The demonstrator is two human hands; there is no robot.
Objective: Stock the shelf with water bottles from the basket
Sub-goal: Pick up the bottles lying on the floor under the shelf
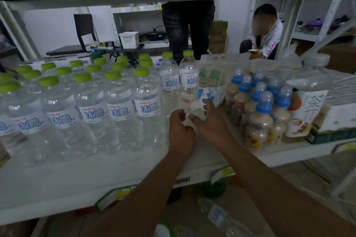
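Where the block of green-capped water bottles (147, 106) ends on the right, I reach in with both hands over the white shelf (96, 175). My left hand (181, 131) and right hand (211, 119) sit close together, fingers loosely curled and parted, palms turned toward each other, gripping nothing. Just beyond the fingertips stands the rightmost water bottle (189, 79), upright, label facing me, just beside a neighbouring bottle (169, 77). The two form a short back row with bare shelf in front of them. Whether my fingertips touch its base I cannot tell: clear plastic, dim light. My reading of the posture: hands cupped either side so the bottle does not tip and lines up with its neighbour, label forward like the rest. Rows to the left are packed cap to cap, labels out, so the open spot in front of these two looks like the next to fill. Right of the gap a rice bag (212, 75) leans at the back, then a cluster of blue-capped milk drinks (260, 113) and a large tea bottle (308, 102), all near my right wrist; a knock there could topple them. Below the shelf edge a loose water bottle (219, 215) lies on its side, presumably stock to be shelved. The basket itself I cannot make out.
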